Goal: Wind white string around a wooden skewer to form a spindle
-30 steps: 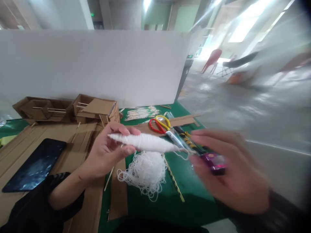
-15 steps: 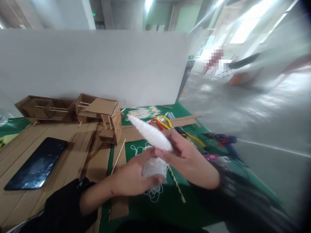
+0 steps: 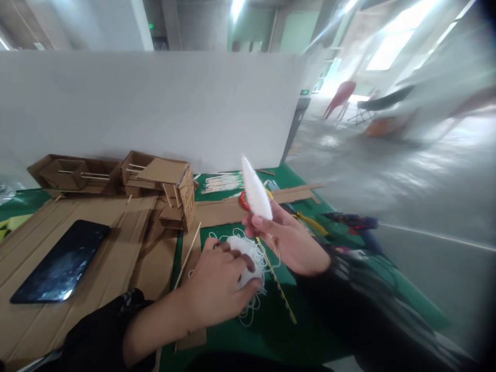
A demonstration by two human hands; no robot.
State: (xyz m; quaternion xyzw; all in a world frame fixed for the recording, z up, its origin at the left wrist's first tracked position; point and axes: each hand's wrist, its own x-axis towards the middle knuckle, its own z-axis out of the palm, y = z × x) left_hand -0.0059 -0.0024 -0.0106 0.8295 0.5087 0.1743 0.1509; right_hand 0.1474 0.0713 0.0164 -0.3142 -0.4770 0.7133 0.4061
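Observation:
My right hand [image 3: 294, 243] grips a white, spindle-shaped bundle of wound thread [image 3: 256, 191] near its lower end. Its pointed end is tilted up and slightly left. Below, a loose tangle of white string [image 3: 250, 253] lies on the green table. My left hand [image 3: 220, 276] is over the left side of this tangle, its fingers bent and spread apart; whether the fingertips touch the string is hard to make out. A strand loops down beside my right hand. A thin yellow twisted stick [image 3: 277, 284] lies partly beneath the tangle.
Cardboard box structures [image 3: 155, 175] stand at the back left, behind a dark tablet [image 3: 62, 261] on cardboard sheets. Several pale sticks [image 3: 222, 182] lie at the back. Yellow-handled pliers [image 3: 315, 223] and a drill [image 3: 354, 222] are on the right. A white partition [image 3: 155, 103] rises behind.
The thread bundle has swung more upright, and my right hand has moved slightly up. My left hand has come away from it, down and left over the string tangle.

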